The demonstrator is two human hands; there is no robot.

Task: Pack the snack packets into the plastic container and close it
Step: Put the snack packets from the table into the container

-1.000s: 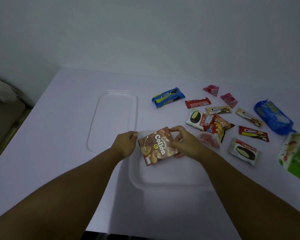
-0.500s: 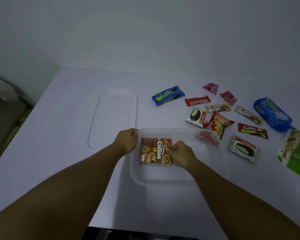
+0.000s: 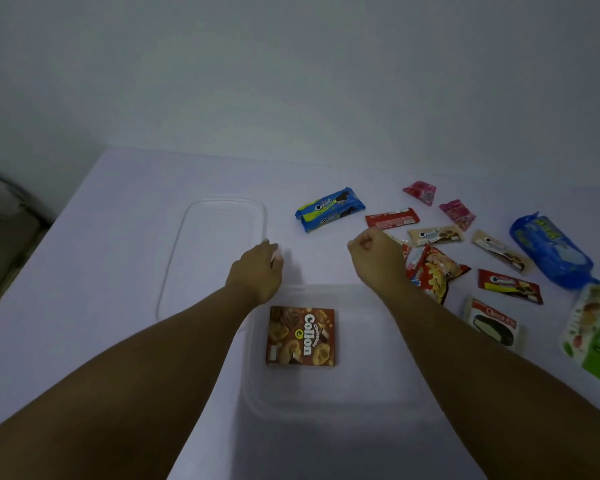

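Note:
A clear plastic container (image 3: pixel 378 407) stands open on the white table in front of me. The brown Collon box (image 3: pixel 301 336) lies flat inside it, at its left side, with no hand on it. The clear lid (image 3: pixel 219 216) lies flat to the far left of the container. My left hand (image 3: pixel 257 268) reaches forward beyond the container's far left corner, fingers extended, holding nothing. My right hand (image 3: pixel 374 258) hovers past the far right corner with fingers curled, beside a red-and-yellow snack bag (image 3: pixel 433 271); I see nothing in its grip.
Loose packets spread to the right: a blue Cream-O pack (image 3: pixel 329 209), a red bar (image 3: pixel 392 217), two pink sachets (image 3: pixel 420 192), a white choco-pie pack (image 3: pixel 494 325), a big blue bag (image 3: pixel 548 249), a green bag (image 3: pixel 596 334). The table edge drops off at left.
The Collon box went from my hands down into the container and was let go. Both hands have left it and moved forward, the right one towards the packets.

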